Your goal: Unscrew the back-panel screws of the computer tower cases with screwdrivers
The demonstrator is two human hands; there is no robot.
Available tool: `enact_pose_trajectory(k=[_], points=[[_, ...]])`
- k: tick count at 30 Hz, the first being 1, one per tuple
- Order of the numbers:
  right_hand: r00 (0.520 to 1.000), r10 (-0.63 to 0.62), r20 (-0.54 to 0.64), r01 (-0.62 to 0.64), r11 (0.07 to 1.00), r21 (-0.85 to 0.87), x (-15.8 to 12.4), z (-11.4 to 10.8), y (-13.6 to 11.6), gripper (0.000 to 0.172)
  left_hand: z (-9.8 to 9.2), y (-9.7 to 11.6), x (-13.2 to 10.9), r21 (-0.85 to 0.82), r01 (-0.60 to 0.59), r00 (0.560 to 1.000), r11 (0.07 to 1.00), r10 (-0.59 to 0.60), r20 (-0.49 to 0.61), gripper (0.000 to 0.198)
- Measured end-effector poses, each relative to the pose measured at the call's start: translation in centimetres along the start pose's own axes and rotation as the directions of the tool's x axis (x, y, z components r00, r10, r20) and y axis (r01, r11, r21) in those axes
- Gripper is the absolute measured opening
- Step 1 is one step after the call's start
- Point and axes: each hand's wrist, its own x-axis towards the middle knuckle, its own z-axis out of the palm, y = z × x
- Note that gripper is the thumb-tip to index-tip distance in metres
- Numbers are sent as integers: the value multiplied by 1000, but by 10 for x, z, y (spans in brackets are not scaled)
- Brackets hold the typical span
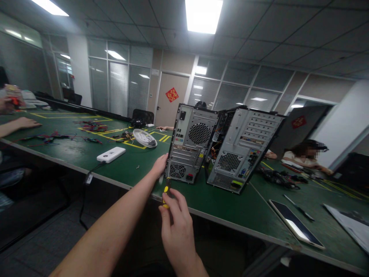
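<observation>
Two desktop computer cases stand upright on the green table with their backs toward me. At the left case (193, 144), my left hand (160, 165) lies against the left side near the bottom; its fingers are hidden behind the case edge. A yellow and black screwdriver (165, 190) is pinched in my right hand (177, 215), its tip pointing up at the lower left corner of that case's back. Whether the tip sits on a screw is too small to tell. Just to the right is the second case (245, 150), slightly apart from the first.
A white power bank (111, 154) with a cable, tiny screws (137, 167) and a round clear tray (145, 138) are on the left. At right lie a phone (296, 223), a pen (298, 207) and black cables (278, 177). Other people sit around the table (230, 211).
</observation>
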Motion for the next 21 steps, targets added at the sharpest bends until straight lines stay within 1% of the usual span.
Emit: enact_pose_trajectory(k=[16,21], points=[[999,32,-18,-31,998,50,1,1,-1,27,0,0,1,-3,16,1000,1000,-16,-2,47],[999,36,-30,-34,998,44,2,2,0,23,0,-2,3,-7,-9,1000,1000,10,9,47]])
